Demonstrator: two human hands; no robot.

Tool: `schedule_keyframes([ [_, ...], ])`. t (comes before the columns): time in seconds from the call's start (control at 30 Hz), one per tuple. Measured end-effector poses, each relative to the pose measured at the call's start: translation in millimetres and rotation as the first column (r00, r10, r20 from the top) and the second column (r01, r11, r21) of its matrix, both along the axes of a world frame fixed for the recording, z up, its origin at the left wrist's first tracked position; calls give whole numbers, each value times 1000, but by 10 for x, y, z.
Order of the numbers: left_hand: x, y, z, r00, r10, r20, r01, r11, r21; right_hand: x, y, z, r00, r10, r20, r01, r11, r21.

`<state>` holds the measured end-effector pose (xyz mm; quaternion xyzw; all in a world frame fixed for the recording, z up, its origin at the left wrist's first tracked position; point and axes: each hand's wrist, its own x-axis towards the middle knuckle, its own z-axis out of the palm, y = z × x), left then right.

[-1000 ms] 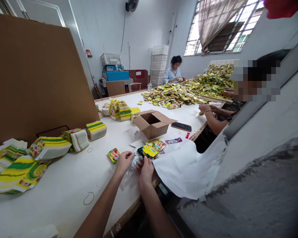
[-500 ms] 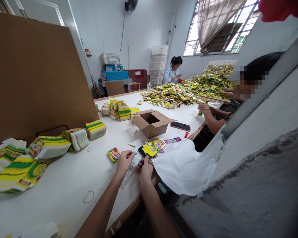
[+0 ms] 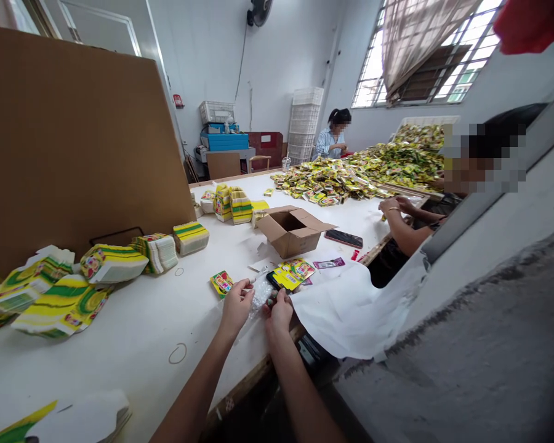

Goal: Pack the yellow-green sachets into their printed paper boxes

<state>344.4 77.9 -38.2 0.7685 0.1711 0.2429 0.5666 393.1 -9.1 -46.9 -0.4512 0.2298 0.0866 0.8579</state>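
Observation:
My left hand (image 3: pixel 237 307) pinches the left edge of a clear plastic bag (image 3: pixel 261 290) with small white pieces in it. At the bag's right side is my right hand (image 3: pixel 281 315), its fingers closed by small dark and greenish pieces (image 3: pixel 271 299) too small to name. Just beyond it, a yellow printed packet (image 3: pixel 290 277) lies on a dark, phone-like object (image 3: pixel 273 282). A smaller yellow-green packet (image 3: pixel 221 283) rests on the table left of the bag.
An open cardboard box (image 3: pixel 292 232) stands ahead, beside a phone (image 3: pixel 344 239). Stacks of folded yellow cartons (image 3: pixel 113 263) line the left, before a large cardboard sheet (image 3: pixel 83 141). Packets are heaped (image 3: pixel 332 178) farther back. Co-workers sit at the far side and right; white sheeting (image 3: pixel 341 304) hangs over the edge.
The view has swung slightly left, so everything sits farther right. The white pieces in the bag show more plainly between my hands, which stay in nearly the same place.

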Motion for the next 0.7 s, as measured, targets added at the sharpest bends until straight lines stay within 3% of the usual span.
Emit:
schedule_keyframes([
  [0.27, -798, -51, 214, 1000, 1, 13, 1, 992, -126, 67, 0, -34, 999, -34, 12, 34, 998, -56],
  [0.4, -1334, -60, 179, 998, 53, -22, -56, 985, -161, 84, -6, -30, 1000, -8, 25, 10, 998, -67],
  [0.53, -1926, -174, 162, 989, 136, -53, -144, 970, -198, -7, -66, -18, 995, 75, 65, -72, 996, -50],
  [0.63, -2398, -369, 322, 972, 235, 11, -224, 938, -266, -129, -107, -31, 981, 152, 120, -145, 987, -67],
  [0.7, -2706, -492, 466, 895, 434, 105, -370, 853, -367, -216, -107, -46, 971, 180, 160, -165, 981, -101],
])
